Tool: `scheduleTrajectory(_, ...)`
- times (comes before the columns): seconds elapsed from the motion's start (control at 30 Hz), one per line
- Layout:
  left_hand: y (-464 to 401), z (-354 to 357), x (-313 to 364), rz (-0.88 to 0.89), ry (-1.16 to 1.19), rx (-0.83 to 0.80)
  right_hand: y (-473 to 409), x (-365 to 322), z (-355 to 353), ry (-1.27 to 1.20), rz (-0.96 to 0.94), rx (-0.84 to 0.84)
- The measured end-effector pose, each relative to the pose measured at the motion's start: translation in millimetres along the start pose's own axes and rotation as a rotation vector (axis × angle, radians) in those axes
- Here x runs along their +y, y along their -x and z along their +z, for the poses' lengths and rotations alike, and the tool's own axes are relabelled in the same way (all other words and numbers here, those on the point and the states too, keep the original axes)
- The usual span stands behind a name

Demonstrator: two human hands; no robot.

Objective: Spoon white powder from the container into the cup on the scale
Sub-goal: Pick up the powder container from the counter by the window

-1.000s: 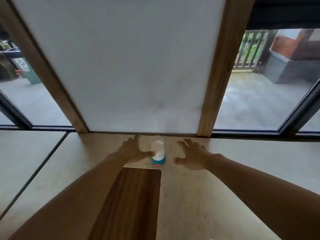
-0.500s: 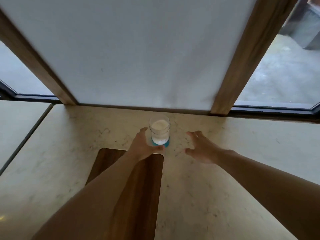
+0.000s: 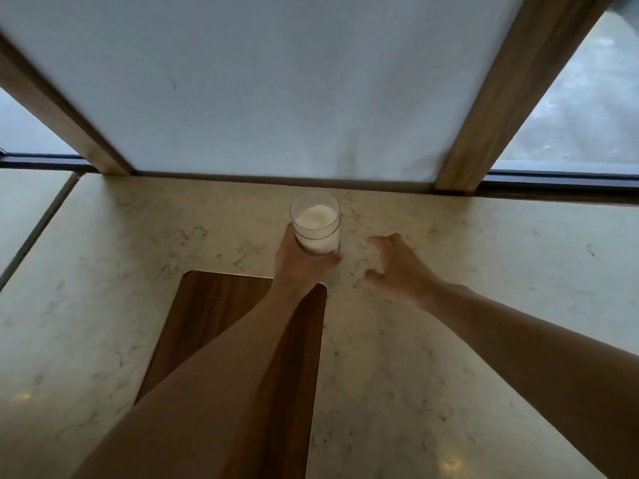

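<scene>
A clear container with white powder inside stands near the back of the pale marble counter. My left hand is wrapped around its lower part, thumb across the front. My right hand hovers just to the right of the container, fingers spread and curled, touching nothing. No cup, scale or spoon is in view.
A dark wooden board lies on the counter under my left forearm. A white panel with wooden frames rises right behind the container. A seam splits the counter at the left.
My left hand has closed around the container, covering its teal base. The view has tilted down and nearer. My right hand stays open beside the container.
</scene>
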State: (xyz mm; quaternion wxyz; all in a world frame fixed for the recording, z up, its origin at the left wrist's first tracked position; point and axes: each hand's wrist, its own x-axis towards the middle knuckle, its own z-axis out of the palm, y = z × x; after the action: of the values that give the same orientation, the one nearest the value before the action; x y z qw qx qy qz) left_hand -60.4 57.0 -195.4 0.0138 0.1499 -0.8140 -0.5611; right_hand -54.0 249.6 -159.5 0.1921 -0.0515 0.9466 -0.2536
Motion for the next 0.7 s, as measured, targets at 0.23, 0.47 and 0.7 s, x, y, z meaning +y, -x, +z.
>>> scheduleTrajectory(0.23,7.2,-2.8,3.3,0.098,-0.105,0.024,8.7,2.6,-4.3,-0.062,0.005,0.01)
scheduleTrajectory(0.47,38.8,-13.0,15.2,0.145,-0.132,0.018,37.2,0.7,-17.6,-0.076,0.005,0.021)
scheduleTrajectory(0.7,87.2,-19.1,36.8,0.156,-0.185,-0.011,89.2,-0.8,-19.4,-0.098,0.045,0.052)
